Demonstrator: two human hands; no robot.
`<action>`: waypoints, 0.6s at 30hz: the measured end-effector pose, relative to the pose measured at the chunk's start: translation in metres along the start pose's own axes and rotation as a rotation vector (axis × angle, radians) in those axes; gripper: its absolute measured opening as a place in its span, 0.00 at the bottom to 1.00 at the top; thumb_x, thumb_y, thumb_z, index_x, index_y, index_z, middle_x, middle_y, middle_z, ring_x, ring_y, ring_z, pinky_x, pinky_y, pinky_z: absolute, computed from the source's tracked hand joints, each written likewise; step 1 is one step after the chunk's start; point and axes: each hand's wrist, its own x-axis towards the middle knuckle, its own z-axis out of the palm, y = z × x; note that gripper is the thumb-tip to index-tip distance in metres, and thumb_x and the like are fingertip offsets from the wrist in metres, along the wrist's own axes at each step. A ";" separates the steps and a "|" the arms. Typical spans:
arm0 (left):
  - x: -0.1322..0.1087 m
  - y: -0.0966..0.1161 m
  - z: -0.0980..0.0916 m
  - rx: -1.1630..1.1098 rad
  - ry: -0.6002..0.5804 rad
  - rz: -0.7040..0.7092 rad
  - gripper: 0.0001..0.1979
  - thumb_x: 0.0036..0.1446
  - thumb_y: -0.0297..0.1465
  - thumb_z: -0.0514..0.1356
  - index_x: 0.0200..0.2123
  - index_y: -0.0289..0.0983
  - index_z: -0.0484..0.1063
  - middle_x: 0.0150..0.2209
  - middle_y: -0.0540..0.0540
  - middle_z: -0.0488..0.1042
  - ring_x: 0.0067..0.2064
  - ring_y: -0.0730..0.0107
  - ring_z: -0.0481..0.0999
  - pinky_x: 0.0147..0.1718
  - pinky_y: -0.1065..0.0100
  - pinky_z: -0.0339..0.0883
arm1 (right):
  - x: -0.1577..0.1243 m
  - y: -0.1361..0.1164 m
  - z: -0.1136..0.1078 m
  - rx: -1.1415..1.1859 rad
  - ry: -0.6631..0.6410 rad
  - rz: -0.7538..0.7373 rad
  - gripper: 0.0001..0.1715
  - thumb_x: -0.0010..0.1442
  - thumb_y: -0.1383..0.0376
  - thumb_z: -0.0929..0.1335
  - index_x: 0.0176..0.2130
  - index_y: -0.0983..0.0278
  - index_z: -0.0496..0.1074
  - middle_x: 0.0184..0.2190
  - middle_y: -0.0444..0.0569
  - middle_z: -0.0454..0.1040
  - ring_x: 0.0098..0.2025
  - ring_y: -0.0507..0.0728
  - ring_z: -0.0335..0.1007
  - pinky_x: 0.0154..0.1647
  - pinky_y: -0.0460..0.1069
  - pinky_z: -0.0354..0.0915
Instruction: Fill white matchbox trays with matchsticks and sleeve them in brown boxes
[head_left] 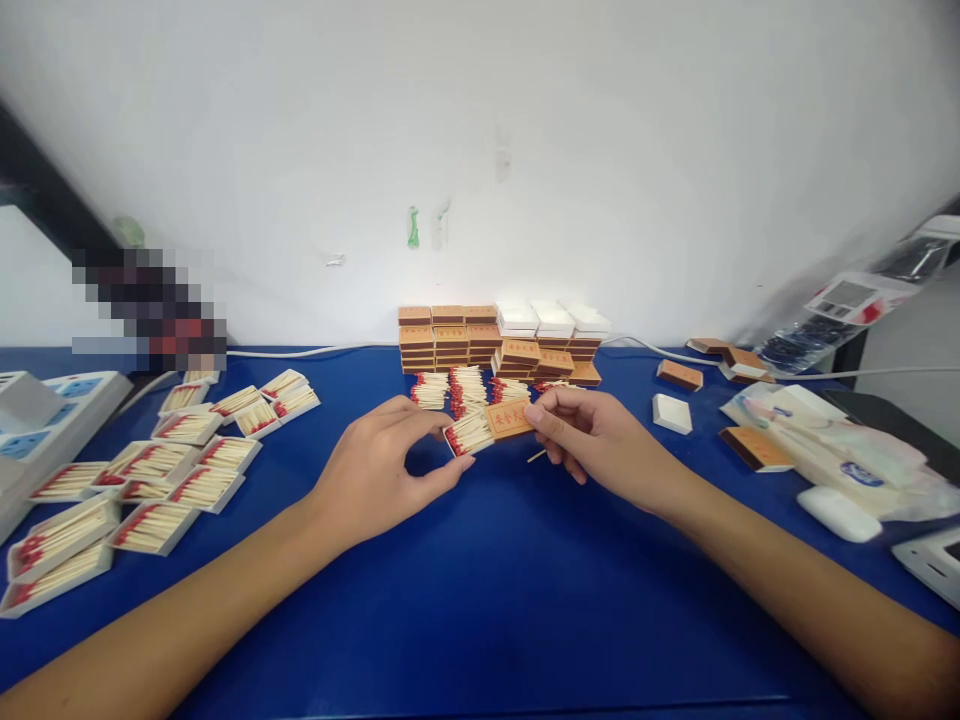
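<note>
Though forearms (232,605) (787,580) wide apart, both hands (386,452) (596,432) close; open matchbox (510,418) between them.

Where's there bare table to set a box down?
Biggest patch: blue table between left forearm and right forearm, nearer than the hands. Smaller: between filled trays and left hand. Crowded: far left, those trays; back centre, stacked boxes and match piles; right, plastic pack and white case.

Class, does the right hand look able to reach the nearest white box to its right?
Probably yes: nothing visible blocks the white box, though the right hand holds an orange matchbox sleeve.
</note>
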 end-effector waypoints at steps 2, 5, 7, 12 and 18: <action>0.001 0.000 -0.001 -0.012 -0.010 0.008 0.11 0.63 0.38 0.69 0.45 0.38 0.79 0.40 0.45 0.83 0.43 0.60 0.81 0.44 0.58 0.77 | 0.000 -0.001 0.000 -0.003 0.003 -0.008 0.26 0.63 0.41 0.73 0.33 0.60 0.70 0.21 0.39 0.69 0.18 0.50 0.63 0.16 0.45 0.60; 0.001 -0.002 -0.002 -0.021 -0.018 0.018 0.11 0.64 0.38 0.69 0.45 0.38 0.78 0.40 0.45 0.83 0.43 0.60 0.81 0.43 0.58 0.77 | -0.001 -0.002 0.000 -0.004 -0.001 -0.018 0.27 0.62 0.41 0.73 0.34 0.60 0.71 0.22 0.40 0.69 0.19 0.50 0.63 0.16 0.45 0.61; 0.001 -0.003 -0.002 -0.026 -0.023 0.026 0.12 0.64 0.38 0.69 0.46 0.38 0.78 0.40 0.45 0.83 0.43 0.60 0.81 0.43 0.58 0.77 | -0.001 -0.003 0.000 -0.007 -0.001 -0.018 0.27 0.62 0.40 0.73 0.34 0.60 0.71 0.22 0.40 0.70 0.19 0.50 0.63 0.17 0.45 0.62; 0.000 -0.003 -0.003 -0.038 -0.063 0.058 0.13 0.64 0.37 0.68 0.48 0.37 0.78 0.40 0.45 0.83 0.43 0.60 0.81 0.44 0.58 0.77 | -0.002 -0.008 0.000 -0.033 -0.003 -0.010 0.26 0.61 0.42 0.74 0.34 0.61 0.72 0.21 0.40 0.70 0.19 0.50 0.63 0.18 0.45 0.61; 0.001 -0.002 -0.002 -0.026 0.000 0.044 0.13 0.63 0.38 0.70 0.46 0.37 0.79 0.41 0.45 0.84 0.43 0.60 0.82 0.44 0.59 0.77 | -0.002 -0.007 0.003 -0.014 -0.052 0.006 0.26 0.62 0.42 0.74 0.33 0.61 0.72 0.21 0.41 0.72 0.20 0.50 0.63 0.18 0.45 0.62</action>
